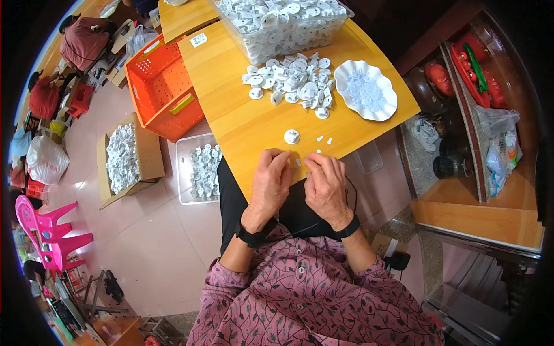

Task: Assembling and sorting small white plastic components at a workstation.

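At the near edge of the yellow table, the left hand and the right hand face each other with a narrow gap between their fingertips. The left thumb and forefinger bend in toward each other, tips close together; the right ones curl in much the same way, and whether either pair is clamped on anything I cannot tell. A small pale piece shows in that gap, its long axis running roughly away from the body; whether it lies on the wood or touches a finger is unclear. Just past the right fingertips lie three loose bits, the closest one near the forefinger. A round white part sits almost straight ahead of the left fingertips, apart from them; the left hand is the nearer, and its circular outline gives no long axis. Farther off spreads a heap of white parts, with a scalloped white dish of pale bits to its right and a filled clear bin behind
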Available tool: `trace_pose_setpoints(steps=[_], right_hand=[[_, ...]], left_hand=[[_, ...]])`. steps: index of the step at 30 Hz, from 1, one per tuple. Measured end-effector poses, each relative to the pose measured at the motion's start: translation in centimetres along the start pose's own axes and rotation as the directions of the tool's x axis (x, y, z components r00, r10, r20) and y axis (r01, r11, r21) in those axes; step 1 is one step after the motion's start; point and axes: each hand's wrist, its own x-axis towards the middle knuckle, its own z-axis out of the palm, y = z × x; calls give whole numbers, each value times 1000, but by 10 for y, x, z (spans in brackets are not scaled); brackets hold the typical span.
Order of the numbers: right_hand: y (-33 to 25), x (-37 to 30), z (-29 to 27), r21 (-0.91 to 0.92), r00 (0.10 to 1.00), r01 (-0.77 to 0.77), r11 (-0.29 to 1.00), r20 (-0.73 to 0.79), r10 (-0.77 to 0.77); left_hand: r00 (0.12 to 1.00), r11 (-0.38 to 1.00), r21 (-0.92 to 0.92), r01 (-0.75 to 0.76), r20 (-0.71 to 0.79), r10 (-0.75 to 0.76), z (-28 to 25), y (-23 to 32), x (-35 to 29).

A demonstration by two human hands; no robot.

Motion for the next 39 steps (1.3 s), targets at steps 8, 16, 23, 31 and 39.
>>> trace_pose_setpoints(steps=[8, 16, 23, 31, 39], right_hand=[[-10, 4, -12, -80, 977, 116, 990, 192, -98], [3, -9, -2, -58, 983, 164, 985, 89, -159], [2, -9, -2, 172, 1000, 19, 985, 5, -20], [-7, -5, -7, 782, 823, -502, 370, 300, 482], [-15, 4, 0, 784, 813, -513, 349, 314, 491]], left_hand=[[999, 998, 60, 21, -35, -18, -4, 8, 10], [983, 957, 223, -185, 48, 179, 1, 8, 33], [992, 978, 170, -121, -22, 126, 9, -4, 27], [991, 962, -238, 135, 57, -125, -10, 5, 14], [976, 893, -409, 185, 184, -118, -23, 5, -6]])
